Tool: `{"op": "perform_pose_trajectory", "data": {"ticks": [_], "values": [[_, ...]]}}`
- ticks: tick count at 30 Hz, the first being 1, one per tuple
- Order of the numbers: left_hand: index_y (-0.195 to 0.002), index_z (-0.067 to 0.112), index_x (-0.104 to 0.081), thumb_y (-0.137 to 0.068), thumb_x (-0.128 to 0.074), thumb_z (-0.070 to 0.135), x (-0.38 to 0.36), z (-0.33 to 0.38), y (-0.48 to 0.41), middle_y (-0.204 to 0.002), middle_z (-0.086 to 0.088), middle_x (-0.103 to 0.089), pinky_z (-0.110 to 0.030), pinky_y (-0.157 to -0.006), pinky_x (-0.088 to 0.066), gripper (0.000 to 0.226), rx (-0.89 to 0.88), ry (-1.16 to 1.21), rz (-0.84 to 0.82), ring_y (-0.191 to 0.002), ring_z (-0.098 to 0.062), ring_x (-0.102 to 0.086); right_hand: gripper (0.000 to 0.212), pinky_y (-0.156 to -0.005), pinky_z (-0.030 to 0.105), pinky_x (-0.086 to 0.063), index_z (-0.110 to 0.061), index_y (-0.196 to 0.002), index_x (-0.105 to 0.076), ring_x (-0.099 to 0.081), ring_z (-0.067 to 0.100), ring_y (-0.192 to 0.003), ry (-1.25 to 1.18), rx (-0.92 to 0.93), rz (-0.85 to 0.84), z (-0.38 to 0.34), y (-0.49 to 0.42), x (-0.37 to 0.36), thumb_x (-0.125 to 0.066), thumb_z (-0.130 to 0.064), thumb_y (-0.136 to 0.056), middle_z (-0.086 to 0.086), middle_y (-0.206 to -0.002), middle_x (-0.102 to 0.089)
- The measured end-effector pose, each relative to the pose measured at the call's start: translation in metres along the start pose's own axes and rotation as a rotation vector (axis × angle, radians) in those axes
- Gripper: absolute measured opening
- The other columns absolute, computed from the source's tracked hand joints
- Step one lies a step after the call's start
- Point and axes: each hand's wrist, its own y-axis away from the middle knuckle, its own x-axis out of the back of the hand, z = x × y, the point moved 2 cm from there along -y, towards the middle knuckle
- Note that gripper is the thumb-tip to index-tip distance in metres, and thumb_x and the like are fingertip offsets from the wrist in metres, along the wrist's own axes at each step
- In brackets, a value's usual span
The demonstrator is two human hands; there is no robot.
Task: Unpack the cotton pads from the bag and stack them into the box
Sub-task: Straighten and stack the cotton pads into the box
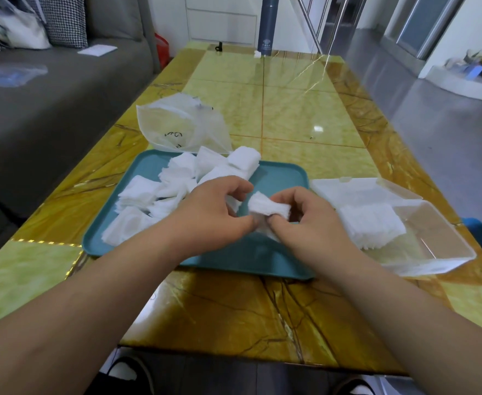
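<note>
While the left hand and right hand both pinch a small wad of cotton pads above the tray, lying left-to-right, the box waits just right. The right hand is nearer!

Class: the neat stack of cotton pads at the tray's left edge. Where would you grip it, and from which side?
Probably from above, pinching opposite sides of the stack down to its bottom pad. It lies flat on the tray, and loose pads crowd its right, so reaching sideways might disturb them.
</note>
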Motion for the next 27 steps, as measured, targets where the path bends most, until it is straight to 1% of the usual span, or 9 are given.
{"op": "perform_pose_trajectory", "data": {"ticks": [4,6,9,12,15,18,21,24,27], "values": [[-0.097,0.024,-0.075,-0.082,-0.085,0.029,-0.001,0.007,0.003,-0.059,0.016,-0.064,-0.009,-0.05,-0.035,0.019,-0.042,0.109,-0.018,-0.049,0.0,-0.048,0.023,-0.078,0.02,-0.054,-0.032,-0.097,-0.069,-0.068,0.003,-0.09,0.012,0.101,-0.032,-0.007,0.002,0.004,-0.071,-0.011,-0.09,-0.014,-0.095,-0.072],[-0.094,0.022,-0.076,-0.082,-0.085,0.027,0.0,0.01,0.004,-0.064,0.006,-0.067,-0.014,-0.051,-0.039,0.016,-0.034,0.163,-0.006,-0.053,-0.006,-0.051,0.022,-0.082,0.025,-0.056,-0.029,-0.103,-0.071,-0.069,0.006,-0.093,-0.011,0.095,-0.025,-0.01,0.004,0.01,-0.072,-0.011,-0.091,-0.013,-0.099,-0.073],[-0.099,0.016,-0.075,-0.088,-0.08,0.017,-0.003,0.022,0.008,-0.083,-0.001,-0.076,-0.033,-0.065,-0.056,0.011,-0.049,0.303,-0.048,-0.069,-0.023,-0.07,0.033,-0.092,0.037,-0.06,-0.025,-0.117,-0.071,-0.073,0.012,-0.098,-0.148,0.018,-0.033,-0.011,0.007,0.023,-0.077,-0.018,-0.086,-0.005,-0.105,-0.076],[-0.105,0.016,-0.073,-0.096,-0.069,0.01,-0.012,0.038,0.013,-0.087,-0.001,-0.078,-0.022,-0.053,-0.048,0.011,-0.069,0.374,-0.059,-0.073,-0.021,-0.074,0.037,-0.093,0.047,-0.061,-0.021,-0.121,-0.072,-0.075,0.018,-0.101,-0.26,-0.056,-0.091,-0.008,0.013,0.044,-0.08,-0.023,-0.086,0.001,-0.105,-0.079],[-0.112,0.02,-0.07,-0.101,-0.061,0.01,-0.029,0.058,0.016,-0.085,0.004,-0.077,-0.028,-0.052,-0.044,0.017,-0.081,0.401,-0.068,-0.073,-0.017,-0.075,0.02,-0.089,0.044,-0.063,-0.019,-0.112,-0.077,-0.075,0.018,-0.102,-0.299,-0.059,-0.096,-0.006,0.025,0.07,-0.076,-0.02,-0.092,0.001,-0.103,-0.08],[-0.113,0.025,-0.07,-0.102,-0.06,0.015,-0.054,0.084,0.014,-0.085,0.004,-0.077,-0.028,-0.053,-0.046,0.018,-0.118,0.422,-0.099,-0.074,-0.016,-0.074,0.013,-0.087,0.049,-0.063,-0.017,-0.103,-0.077,-0.075,0.02,-0.097,-0.295,-0.056,0.018,0.001,0.034,0.099,-0.076,-0.022,-0.091,0.004,-0.098,-0.079],[-0.113,0.031,-0.07,-0.101,-0.063,0.019,-0.078,0.105,0.005,-0.087,0.007,-0.077,-0.02,-0.059,-0.047,0.019,-0.123,0.391,-0.104,-0.077,-0.011,-0.073,0.027,-0.082,0.062,-0.06,-0.014,-0.098,-0.073,-0.075,0.032,-0.093,-0.262,-0.084,0.177,0.011,0.037,0.123,-0.074,-0.035,-0.08,0.014,-0.095,-0.076],[-0.118,0.031,-0.068,-0.096,-0.068,0.024,-0.101,0.121,-0.012,-0.098,0.013,-0.073,-0.02,-0.074,-0.052,0.023,-0.132,0.205,-0.038,-0.088,-0.002,-0.069,0.032,-0.069,0.049,-0.061,-0.009,-0.092,-0.064,-0.069,0.031,-0.077,-0.131,-0.108,0.346,0.024,0.038,0.156,-0.069,-0.036,-0.075,0.018,-0.086,-0.07],[-0.124,0.034,-0.064,-0.093,-0.07,0.034,-0.118,0.134,-0.024,-0.124,0.019,-0.06,-0.026,-0.1,-0.045,0.032,-0.236,-0.163,-0.057,-0.115,-0.001,-0.055,0.031,-0.051,0.029,-0.033,-0.011,-0.069,-0.049,-0.042,0.017,-0.055,0.186,-0.114,0.401,0.038,0.038,0.185,-0.068,-0.029,-0.085,0.001,-0.06,-0.046]]}}
